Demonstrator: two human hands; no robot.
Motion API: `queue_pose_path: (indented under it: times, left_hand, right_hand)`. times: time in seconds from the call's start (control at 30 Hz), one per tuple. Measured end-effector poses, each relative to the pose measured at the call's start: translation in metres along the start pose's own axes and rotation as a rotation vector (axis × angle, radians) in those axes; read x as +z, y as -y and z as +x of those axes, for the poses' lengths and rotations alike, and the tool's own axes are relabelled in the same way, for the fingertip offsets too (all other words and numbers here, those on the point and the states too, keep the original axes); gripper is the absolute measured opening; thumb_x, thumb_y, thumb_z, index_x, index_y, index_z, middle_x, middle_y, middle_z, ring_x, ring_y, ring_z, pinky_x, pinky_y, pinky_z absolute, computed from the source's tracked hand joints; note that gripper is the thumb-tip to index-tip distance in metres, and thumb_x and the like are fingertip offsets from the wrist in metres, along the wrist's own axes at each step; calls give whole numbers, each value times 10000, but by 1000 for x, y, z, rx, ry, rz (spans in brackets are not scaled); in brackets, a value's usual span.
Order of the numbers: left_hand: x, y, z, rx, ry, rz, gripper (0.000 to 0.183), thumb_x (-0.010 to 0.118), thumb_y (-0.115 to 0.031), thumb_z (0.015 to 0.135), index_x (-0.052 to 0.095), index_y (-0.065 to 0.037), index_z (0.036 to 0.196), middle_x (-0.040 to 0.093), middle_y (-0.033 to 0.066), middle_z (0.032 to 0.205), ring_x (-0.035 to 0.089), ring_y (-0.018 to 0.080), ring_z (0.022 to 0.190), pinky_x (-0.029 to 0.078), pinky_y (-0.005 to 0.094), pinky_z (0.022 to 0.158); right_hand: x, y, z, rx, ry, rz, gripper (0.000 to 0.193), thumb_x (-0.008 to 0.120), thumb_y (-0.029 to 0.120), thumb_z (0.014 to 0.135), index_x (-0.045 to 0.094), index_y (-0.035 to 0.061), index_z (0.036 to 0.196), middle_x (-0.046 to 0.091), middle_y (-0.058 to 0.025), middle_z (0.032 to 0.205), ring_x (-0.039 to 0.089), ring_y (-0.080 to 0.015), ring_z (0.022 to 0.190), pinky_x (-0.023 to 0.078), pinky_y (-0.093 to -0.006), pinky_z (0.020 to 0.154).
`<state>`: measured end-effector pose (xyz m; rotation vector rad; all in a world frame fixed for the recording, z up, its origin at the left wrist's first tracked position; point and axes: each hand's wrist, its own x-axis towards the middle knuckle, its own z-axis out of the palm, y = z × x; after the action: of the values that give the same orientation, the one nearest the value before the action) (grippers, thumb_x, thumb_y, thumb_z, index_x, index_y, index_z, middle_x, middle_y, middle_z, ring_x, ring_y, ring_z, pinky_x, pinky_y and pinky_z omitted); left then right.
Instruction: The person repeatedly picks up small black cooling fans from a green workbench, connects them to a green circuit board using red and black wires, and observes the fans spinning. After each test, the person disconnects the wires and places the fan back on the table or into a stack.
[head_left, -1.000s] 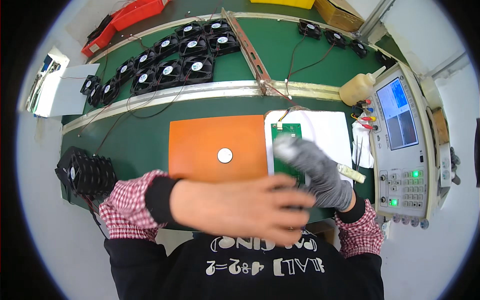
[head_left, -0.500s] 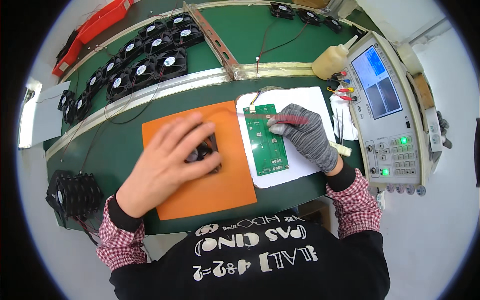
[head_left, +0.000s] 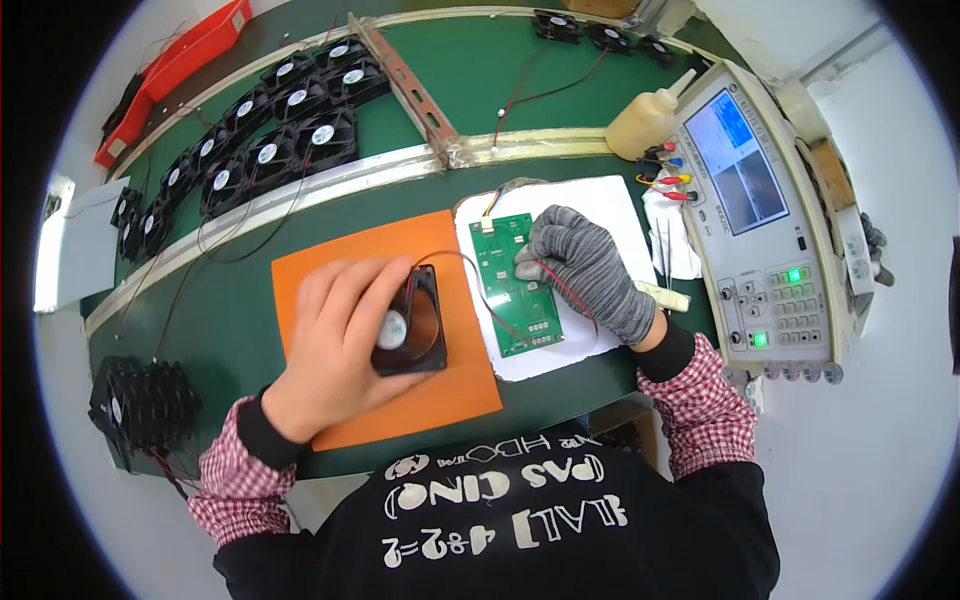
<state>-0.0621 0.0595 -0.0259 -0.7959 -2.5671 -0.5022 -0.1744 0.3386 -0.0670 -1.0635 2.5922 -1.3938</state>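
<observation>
My bare left hand (head_left: 335, 325) grips a square black cooling fan (head_left: 428, 335) on the orange mat (head_left: 455, 395). Its fingers curl over the fan's upper left side, and the thumb runs along the lower edge. The fan's thin red and black wires (head_left: 465, 262) loop rightward to the green circuit board (head_left: 515, 305). In a grey knitted glove, my right hand (head_left: 585, 265) is closed over that board, pinching the wires, with a red length trailing below the fingers. What the fingertips press on is hidden. A white sheet (head_left: 600, 200) lies beneath the board.
Rows of black fans (head_left: 265, 150) stand at the back left, with a stack of fans (head_left: 150, 405) at the near left. A test instrument with a screen (head_left: 735, 155), a squeeze bottle (head_left: 640, 125) and tweezers (head_left: 664, 245) are at right. A metal rail (head_left: 405, 85) crosses the back.
My left hand has settled around the fan, which now shows more clearly. The right hand has drawn into a tighter pinch, and the wires, blurred before, now hang in a loop.
</observation>
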Motion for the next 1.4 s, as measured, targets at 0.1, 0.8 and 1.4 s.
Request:
queue_pose_path:
  times: [0.1, 0.8, 1.4]
  left_hand:
    - [-32, -19, -11, 307, -284, 312, 609, 681, -492, 819, 600, -35, 1214, 665, 98, 1110, 589, 249, 1009, 453, 375, 844]
    - [49, 97, 122, -330, -365, 437, 614, 799, -416, 708, 566, -16, 1111, 548, 133, 1037, 504, 319, 1004, 415, 439, 846]
    - [-30, 13, -3, 464, 262, -73, 91, 600, -155, 760, 567, -171, 843, 545, 11, 967, 573, 168, 888, 405, 348, 722]
  right_hand:
    - [-1, -3, -2, -4, -17, -46, 167, 787, 119, 717, 662, 38, 791, 593, -98, 840, 601, -271, 833, 502, -370, 776]
    - [5, -3, -10, -37, -300, 156, 129, 706, 57, 854, 635, 21, 955, 618, -66, 893, 614, -175, 789, 493, -280, 723]
    - [-14, 31, -9, -549, 82, -471, 279, 670, 134, 697, 698, 163, 973, 568, -43, 896, 572, -271, 969, 442, -425, 908]
